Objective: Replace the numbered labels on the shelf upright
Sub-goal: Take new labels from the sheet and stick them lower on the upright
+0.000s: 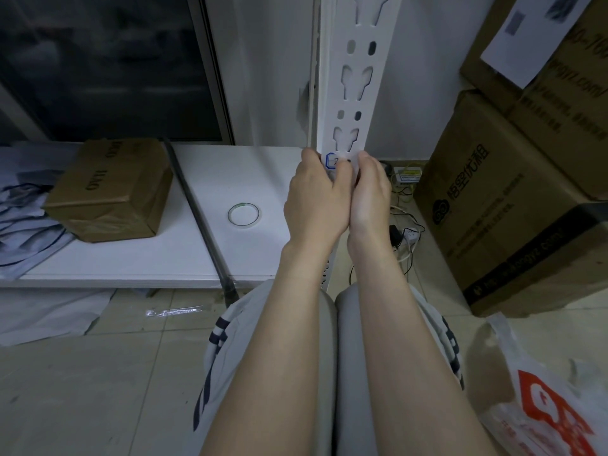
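Pressing against one white slotted metal shelf upright (pixel 357 93), two hands meet side by side: left hand (pixel 316 199) and right hand (pixel 370 195). The fingers of both are curled and pinch one white label with a blue border (pixel 330 159), which sits on the upright's face just below a pair of keyhole slots. One roll of clear tape (pixel 243 213) lies flat on the white surface (pixel 131 258), right of one black rod (pixel 197 209). One small brown cardboard box (pixel 112 189) stands left of that rod. One white plastic bag with red print (pixel 543 406) lies on the floor.
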A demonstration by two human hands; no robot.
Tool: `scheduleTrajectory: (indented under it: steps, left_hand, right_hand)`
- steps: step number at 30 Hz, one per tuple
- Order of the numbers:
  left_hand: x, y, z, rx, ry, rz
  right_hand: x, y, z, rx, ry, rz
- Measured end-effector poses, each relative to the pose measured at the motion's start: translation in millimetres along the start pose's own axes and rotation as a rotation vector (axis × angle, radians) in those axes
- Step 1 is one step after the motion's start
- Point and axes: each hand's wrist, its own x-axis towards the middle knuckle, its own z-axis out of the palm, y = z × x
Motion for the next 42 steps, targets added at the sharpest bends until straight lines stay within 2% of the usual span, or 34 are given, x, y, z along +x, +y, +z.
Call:
scheduleTrajectory:
  steps: [7, 11, 16, 22, 42]
  left_hand:
    - [-1.6, 0.6, -1.2, -0.068, 0.022, -0.034]
    - [-8.2, 1.8, -0.5, -0.164, 0.096, -0.056]
    - [-10.8, -1.4, 4.0, -0.132, 0.247, 0.025]
    - [-11.5, -1.6, 5.6, -0.159, 0.320, 0.100]
    - [-8.6, 0.0, 9.3, -0.160, 0.345, 0.122]
  right_hand:
    - [1.2, 1.1, -0.2, 0.026, -0.015, 0.003]
    - [1.0, 0.3, -1.1, 0.039, -0.021, 0.022]
    - [-0.6, -1.6, -0.4, 0.018, -0.013, 0.025]
    - [0.1, 0.2, 0.6, 0.020, -0.003, 0.017]
    - [-0.3, 0.0, -0.7, 0.034, -0.005, 0.029]
